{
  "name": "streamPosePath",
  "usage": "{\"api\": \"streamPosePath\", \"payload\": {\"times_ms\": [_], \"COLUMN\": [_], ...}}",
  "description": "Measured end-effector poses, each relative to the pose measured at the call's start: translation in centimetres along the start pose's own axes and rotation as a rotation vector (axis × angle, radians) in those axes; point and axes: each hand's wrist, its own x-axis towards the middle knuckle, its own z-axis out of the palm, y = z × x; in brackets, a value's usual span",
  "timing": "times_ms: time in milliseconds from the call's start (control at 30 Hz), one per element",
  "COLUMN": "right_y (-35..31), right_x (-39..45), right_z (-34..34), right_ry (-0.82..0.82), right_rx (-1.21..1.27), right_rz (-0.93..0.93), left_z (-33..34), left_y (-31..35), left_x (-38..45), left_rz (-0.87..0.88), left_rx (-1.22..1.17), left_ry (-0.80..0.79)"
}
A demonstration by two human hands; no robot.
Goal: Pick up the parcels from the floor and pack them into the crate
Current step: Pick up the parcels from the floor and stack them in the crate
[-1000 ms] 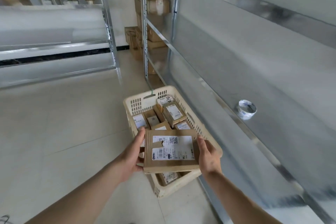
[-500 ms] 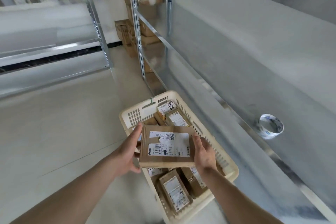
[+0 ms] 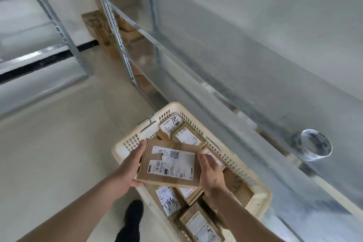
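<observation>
The parcel (image 3: 169, 165) is matt brown cardboard with a smooth white paper label. The crate (image 3: 263, 200) is cream perforated plastic. At two o'clock, shelving (image 3: 245, 49) is dull galvanised metal; the floor (image 3: 59, 143) looks smooth, faintly glossy.

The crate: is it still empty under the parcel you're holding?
No, the crate already holds several labelled parcels below the flat parcel held by the left hand and right hand.
</observation>
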Motion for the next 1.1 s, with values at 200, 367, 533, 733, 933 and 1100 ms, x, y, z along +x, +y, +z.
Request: {"api": "streamPosePath", "payload": {"times_ms": [200,367,533,733,933,1100], "right_y": [0.1,1.5,4.0,6.4,8.6,10.1], "right_x": [4.2,8.2,11.8,14.9,17.0,18.0], "right_z": [7.1,12.8,16.6,19.5,21.5,21.9], "right_ry": [0.099,0.164,0.207,0.219,0.222,0.236], "right_rx": [0.093,0.208,0.337,0.383,0.339,0.310], "right_rz": [0.122,0.229,0.298,0.314,0.308,0.276], "left_z": [-3.9,-6.0,-6.0,-6.0,-6.3,-5.3], "left_y": [2.3,3.4,2.9,0.8,-0.6,-1.7], "left_x": [8.9,16.4,22.5,27.2,29.7,32.5], "left_rz": [0.016,0.069,0.146,0.174,0.182,0.217], "left_rx": [0.155,0.296,0.439,0.638,0.711,0.810], "left_ry": [-0.075,-0.108,-0.099,-0.068,-0.135,-0.239]}}
